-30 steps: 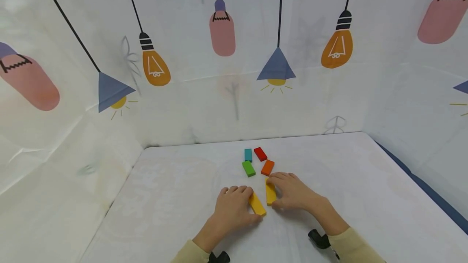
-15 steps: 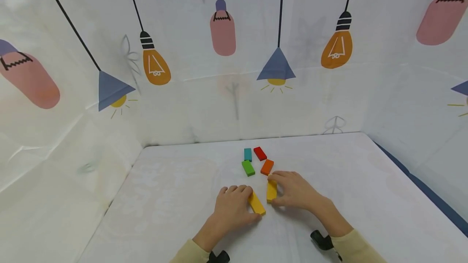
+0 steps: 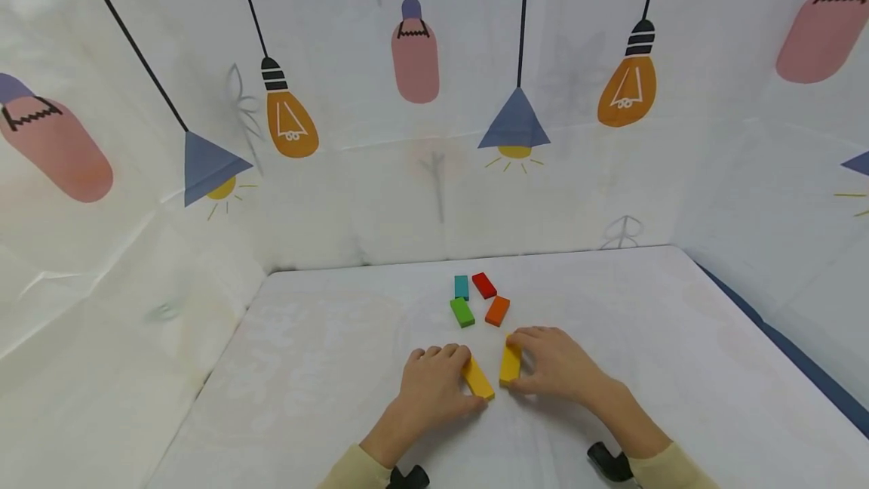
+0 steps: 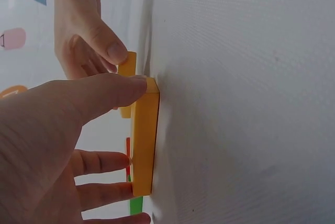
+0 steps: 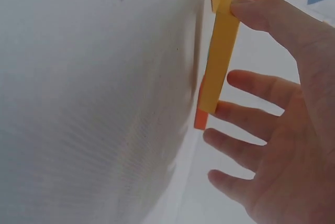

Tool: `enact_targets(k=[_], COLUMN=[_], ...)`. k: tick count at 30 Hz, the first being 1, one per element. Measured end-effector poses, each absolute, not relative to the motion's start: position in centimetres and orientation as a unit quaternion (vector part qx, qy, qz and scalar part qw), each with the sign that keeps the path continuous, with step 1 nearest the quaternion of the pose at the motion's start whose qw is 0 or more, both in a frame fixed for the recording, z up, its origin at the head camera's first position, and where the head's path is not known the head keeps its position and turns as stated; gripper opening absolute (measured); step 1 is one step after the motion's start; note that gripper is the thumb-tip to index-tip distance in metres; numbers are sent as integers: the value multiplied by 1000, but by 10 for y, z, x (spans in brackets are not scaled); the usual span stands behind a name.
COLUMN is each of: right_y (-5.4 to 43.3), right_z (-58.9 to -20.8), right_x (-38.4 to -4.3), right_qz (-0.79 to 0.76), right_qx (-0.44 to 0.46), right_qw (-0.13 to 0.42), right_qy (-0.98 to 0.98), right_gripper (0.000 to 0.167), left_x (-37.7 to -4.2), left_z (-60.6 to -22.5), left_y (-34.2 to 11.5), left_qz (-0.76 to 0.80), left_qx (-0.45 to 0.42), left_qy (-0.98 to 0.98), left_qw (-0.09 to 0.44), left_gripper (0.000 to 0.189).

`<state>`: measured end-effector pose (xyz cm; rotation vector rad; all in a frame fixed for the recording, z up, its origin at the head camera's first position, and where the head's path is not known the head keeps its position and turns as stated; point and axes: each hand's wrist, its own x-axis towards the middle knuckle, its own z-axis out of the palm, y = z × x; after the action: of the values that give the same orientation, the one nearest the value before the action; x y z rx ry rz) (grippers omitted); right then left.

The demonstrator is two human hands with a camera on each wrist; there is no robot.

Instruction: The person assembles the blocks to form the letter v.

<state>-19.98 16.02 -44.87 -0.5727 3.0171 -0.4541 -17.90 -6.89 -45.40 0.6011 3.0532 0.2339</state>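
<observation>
Two long yellow blocks lie side by side near the middle of the white table, a small gap between them. My left hand [image 3: 437,387] pinches the left yellow block [image 3: 478,378] by its ends; in the left wrist view the thumb sits on the near end of this block [image 4: 145,145] and fingertips touch its far part. Opposite, my right hand [image 3: 560,364] holds the right yellow block [image 3: 511,362] between thumb and fingers. Seen from the right wrist, this block [image 5: 219,59] is gripped end to end, with the other fingers spread loosely.
Beyond the hands lie four-sided small blocks: teal [image 3: 461,287], red [image 3: 484,285], green [image 3: 462,312] and orange [image 3: 498,311], in two short columns. The white table [image 3: 326,353] ends at a printed backdrop [image 3: 353,195] behind and at the left.
The right hand has shifted its yellow block slightly to the right and, most recently, toward the body, away from the orange block. The left hand and its block have stayed put.
</observation>
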Motion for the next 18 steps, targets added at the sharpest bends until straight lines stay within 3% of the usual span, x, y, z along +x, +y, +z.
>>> enact_targets(k=[18], right_y=[157], right_z=[-456], right_x=[-188], right_qz=[-119], right_qx=[-178], right_qw=[-3], right_qy=[977], right_gripper=[63], left_x=[-181], left_z=[-453], left_y=[-69], left_qz=[84], left_qx=[190], left_qy=[978], left_qw=[19], left_gripper=[67])
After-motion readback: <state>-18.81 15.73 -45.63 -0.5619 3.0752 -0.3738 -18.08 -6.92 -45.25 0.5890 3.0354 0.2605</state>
